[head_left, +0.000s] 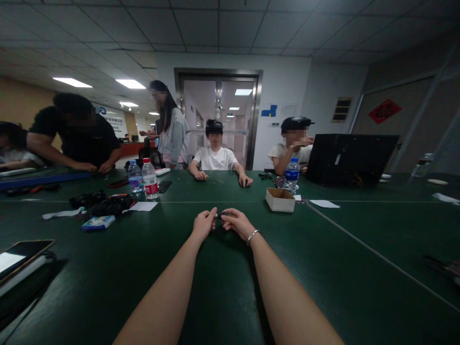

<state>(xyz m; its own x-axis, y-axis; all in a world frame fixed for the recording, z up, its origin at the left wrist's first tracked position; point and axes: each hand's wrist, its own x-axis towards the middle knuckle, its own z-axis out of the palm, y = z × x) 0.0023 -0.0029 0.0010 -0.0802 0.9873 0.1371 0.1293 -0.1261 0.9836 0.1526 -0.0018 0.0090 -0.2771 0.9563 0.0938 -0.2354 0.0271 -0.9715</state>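
Note:
Both my arms reach forward over the dark green table [230,287]. My left hand [203,224] and my right hand [235,223] meet above the table's middle, fingers pinched together on a small dark object [219,215] held between them; it is too small to name. A thin silver bracelet [252,236] circles my right wrist. A small open cardboard box [280,199] stands just beyond my right hand.
Two water bottles [150,179] and dark gear [108,205] lie at the left, a phone [21,254] at the near left edge. A third bottle [292,175] and an open laptop [348,158] stand at the right. Several people sit or stand across the table.

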